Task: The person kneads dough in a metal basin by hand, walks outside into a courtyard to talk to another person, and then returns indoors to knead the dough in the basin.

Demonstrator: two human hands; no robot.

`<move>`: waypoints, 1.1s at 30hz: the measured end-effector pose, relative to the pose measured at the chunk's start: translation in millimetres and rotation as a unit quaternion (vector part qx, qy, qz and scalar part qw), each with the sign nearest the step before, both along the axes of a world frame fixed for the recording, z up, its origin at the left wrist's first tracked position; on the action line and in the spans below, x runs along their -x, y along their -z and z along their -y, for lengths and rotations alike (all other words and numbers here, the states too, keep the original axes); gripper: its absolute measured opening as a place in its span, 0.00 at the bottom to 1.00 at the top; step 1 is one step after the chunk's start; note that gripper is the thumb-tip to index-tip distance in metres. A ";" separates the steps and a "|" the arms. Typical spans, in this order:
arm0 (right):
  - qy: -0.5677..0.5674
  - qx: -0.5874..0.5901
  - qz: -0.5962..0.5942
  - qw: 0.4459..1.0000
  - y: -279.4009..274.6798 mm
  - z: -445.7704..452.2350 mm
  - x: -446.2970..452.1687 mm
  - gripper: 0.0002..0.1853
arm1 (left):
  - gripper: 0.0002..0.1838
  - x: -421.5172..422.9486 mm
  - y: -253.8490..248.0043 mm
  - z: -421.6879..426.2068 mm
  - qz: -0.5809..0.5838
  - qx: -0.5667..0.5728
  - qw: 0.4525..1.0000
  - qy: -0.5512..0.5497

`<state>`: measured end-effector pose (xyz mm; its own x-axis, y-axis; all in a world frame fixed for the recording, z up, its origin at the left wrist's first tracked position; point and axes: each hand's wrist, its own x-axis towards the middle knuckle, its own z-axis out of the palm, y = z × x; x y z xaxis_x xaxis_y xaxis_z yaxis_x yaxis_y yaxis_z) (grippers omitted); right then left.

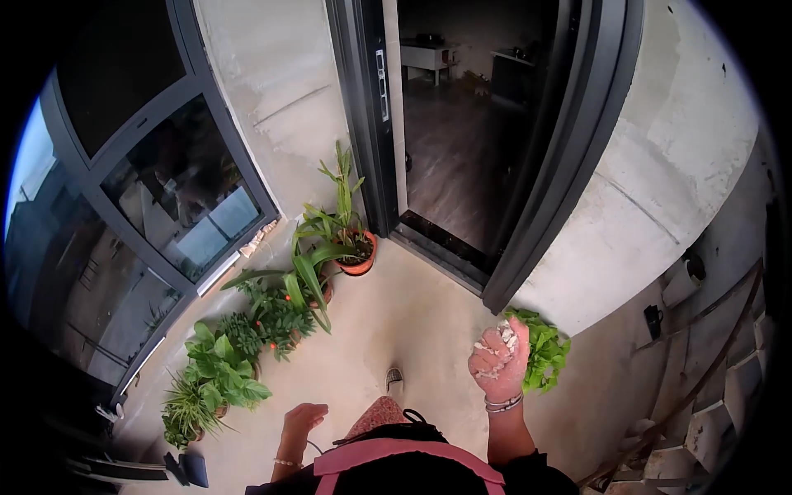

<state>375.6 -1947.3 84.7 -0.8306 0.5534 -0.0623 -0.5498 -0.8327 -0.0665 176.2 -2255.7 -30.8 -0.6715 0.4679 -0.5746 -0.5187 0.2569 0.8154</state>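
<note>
My right hand (500, 360) is raised at the lower right, palm up with its fingers curled round some crumbly whitish pieces (506, 333). Bracelets circle that wrist. Directly behind it, a bright green leafy plant (546, 353) stands by the wall corner. Low on the left, my left hand (305, 417) hangs beside my body, its fingers slightly bent and apart from the thumb, with nothing visible in it. The nearest things to it are the potted plants at the left.
Several potted plants (227, 367) line the wall under the window (177, 181). An orange pot (357, 256) stands beside the open doorway (445, 235), which has a raised dark sill. At the far right are steps (742, 388) and a curved rail (701, 379).
</note>
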 end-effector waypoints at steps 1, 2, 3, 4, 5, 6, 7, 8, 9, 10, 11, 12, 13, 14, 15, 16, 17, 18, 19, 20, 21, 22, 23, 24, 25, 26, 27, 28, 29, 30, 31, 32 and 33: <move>0.008 -0.005 0.001 1.000 -6.7 -23.9 18.3 0.27 | 0.12 25.0 5.6 -28.4 -0.006 -0.006 1.000 0.017; 0.009 -0.012 0.000 1.000 -13.8 -49.6 42.3 0.27 | 0.13 58.3 5.6 -66.5 -0.029 -0.020 0.999 0.029; 0.009 -0.017 0.006 1.000 -22.7 -74.3 60.4 0.27 | 0.13 86.3 1.1 -107.6 -0.045 -0.033 0.998 0.040; 0.007 -0.016 0.017 1.000 -29.6 -93.7 71.6 0.27 | 0.13 104.8 -2.1 -142.1 -0.055 -0.040 0.997 0.048; 0.026 -0.026 0.018 0.999 -39.6 -112.9 81.4 0.27 | 0.13 123.4 -2.2 -180.3 -0.061 -0.063 0.994 0.070; 0.043 -0.035 0.020 0.998 -44.9 -137.3 91.9 0.26 | 0.14 147.7 -8.7 -221.8 -0.071 -0.086 0.989 0.093; 0.061 -0.042 0.019 0.997 -46.4 -159.9 96.4 0.26 | 0.14 164.2 -19.6 -261.9 -0.076 -0.121 0.983 0.114; 0.078 -0.046 0.019 0.996 -42.1 -180.8 97.7 0.26 | 0.15 173.1 -25.3 -299.5 -0.081 -0.153 0.976 0.134; 0.104 -0.051 0.021 0.993 -42.2 -203.2 105.2 0.26 | 0.15 187.6 -30.3 -336.8 -0.075 -0.168 0.969 0.165; 0.119 -0.047 0.018 0.992 -40.7 -229.5 114.2 0.26 | 0.14 201.6 -35.4 -377.6 -0.072 -0.188 0.960 0.196; 0.133 -0.039 0.016 0.990 -34.6 -254.3 120.9 0.26 | 0.14 213.1 -36.5 -415.0 -0.068 -0.205 0.950 0.226; 0.146 -0.031 0.014 0.989 -27.0 -279.9 130.9 0.26 | 0.14 225.0 -34.8 -450.9 -0.065 -0.202 0.948 0.239; 0.154 -0.017 0.011 0.988 -19.7 -308.4 143.1 0.25 | 0.13 237.0 -33.8 -487.3 -0.066 -0.201 0.945 0.249; 0.150 -0.025 -0.010 0.988 -13.4 -337.9 158.2 0.25 | 0.13 247.6 -33.6 -519.4 -0.064 -0.198 0.943 0.258; 0.143 -0.031 -0.030 0.989 -6.2 -369.9 172.3 0.25 | 0.12 253.0 -40.7 -549.3 -0.107 -0.171 0.942 0.269; 0.135 -0.035 -0.047 0.989 -2.5 -400.3 188.5 0.25 | 0.12 265.4 -44.2 -577.1 -0.102 -0.178 0.940 0.273; 0.121 -0.007 -0.042 0.992 -0.7 -432.8 204.0 0.25 | 0.12 277.1 -48.3 -595.3 -0.092 -0.152 0.948 0.262; 0.097 -0.005 -0.074 0.993 -3.1 -467.9 220.4 0.27 | 0.12 292.1 -51.6 -624.6 -0.091 -0.143 0.953 0.250; 0.094 -0.022 -0.069 0.993 -6.6 -505.0 236.4 0.26 | 0.12 315.3 -34.9 -647.1 -0.051 -0.105 0.968 0.222; 0.096 -0.019 -0.060 0.993 -6.8 -528.2 250.8 0.26 | 0.12 328.3 -39.4 -665.8 -0.094 -0.131 0.964 0.211; 0.070 -0.014 -0.100 0.992 -14.9 -555.3 266.7 0.26 | 0.12 341.5 -47.5 -679.8 -0.070 -0.128 0.972 0.183; 0.069 -0.030 -0.081 0.994 -22.5 -567.6 272.3 0.26 | 0.11 342.9 -65.3 -691.9 -0.045 -0.135 0.978 0.151; 0.049 -0.033 -0.080 0.995 -24.0 -593.7 285.8 0.26 | 0.11 359.3 -69.4 -714.2 -0.062 -0.125 0.978 0.154; 0.029 -0.041 -0.078 0.996 -25.6 -616.4 295.7 0.27 | 0.11 373.8 -71.7 -733.8 -0.079 -0.120 0.977 0.157; 0.050 -0.011 -0.033 0.998 -29.3 -637.1 305.4 0.27 | 0.11 378.5 -81.4 -755.0 -0.071 -0.127 0.982 0.123; 0.047 -0.019 -0.043 0.998 -26.6 -660.4 311.3 0.27 | 0.11 388.7 -80.7 -774.3 -0.064 -0.142 0.980 0.122; 0.045 -0.023 -0.056 0.997 -21.0 -683.8 318.2 0.27 | 0.11 398.8 -74.1 -796.8 -0.058 -0.134 0.982 0.118; 0.044 -0.028 -0.071 0.996 -15.9 -706.4 325.6 0.26 | 0.11 410.1 -65.3 -820.5 -0.055 -0.127 0.984 0.115; 0.052 -0.025 -0.078 0.995 -22.6 -719.5 328.3 0.25 | 0.11 418.3 -56.5 -841.1 -0.045 -0.129 0.982 0.128; 0.079 -0.027 -0.072 0.994 -14.6 -746.5 335.0 0.25 | 0.11 430.4 -44.8 -875.2 -0.035 -0.132 0.981 0.141; 0.098 -0.012 -0.071 0.993 -13.4 -769.4 340.7 0.25 | 0.11 438.0 -35.3 -904.3 -0.024 -0.137 0.978 0.156; 0.118 -0.002 -0.071 0.991 -13.5 -794.8 347.1 0.25 | 0.11 442.7 -29.7 -935.9 -0.025 -0.125 0.975 0.182; 0.130 -0.009 -0.072 0.989 -8.6 -822.8 355.3 0.24 | 0.12 450.0 -26.0 -975.6 -0.029 -0.120 0.970 0.211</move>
